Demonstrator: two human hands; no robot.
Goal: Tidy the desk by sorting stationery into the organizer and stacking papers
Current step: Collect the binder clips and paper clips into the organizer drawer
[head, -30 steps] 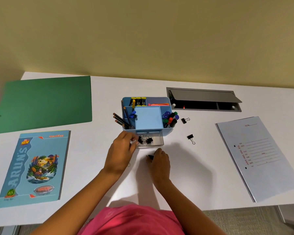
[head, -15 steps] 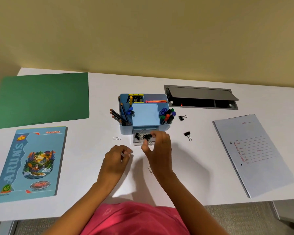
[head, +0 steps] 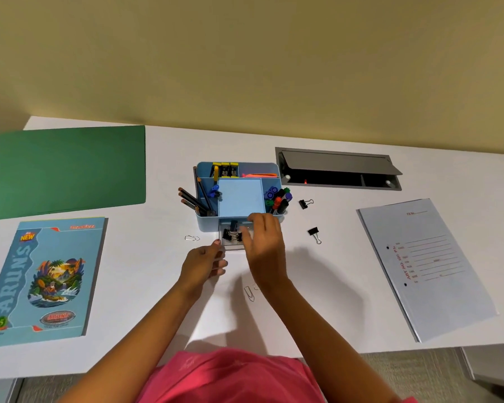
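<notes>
The blue organizer stands mid-desk with pencils, markers and sticky notes in it. Its clear drawer is pulled out toward me and holds black binder clips. My right hand hovers over the drawer's right side with its fingers spread and nothing visible in them. My left hand rests at the drawer's front left corner with the thumb touching it and the fingers curled, hiding the palm. Two loose binder clips lie right of the organizer. Paper clips lie at the left and below my hands.
A green folder lies at the back left, with a blue notebook in front of it. A pale blue file sits at the right. An open grey cable hatch is set into the desk behind the organizer.
My right hand carried a binder clip from the desk up to the drawer and now hovers over it. My left hand drew back from the drawer, then returned to its front corner.
</notes>
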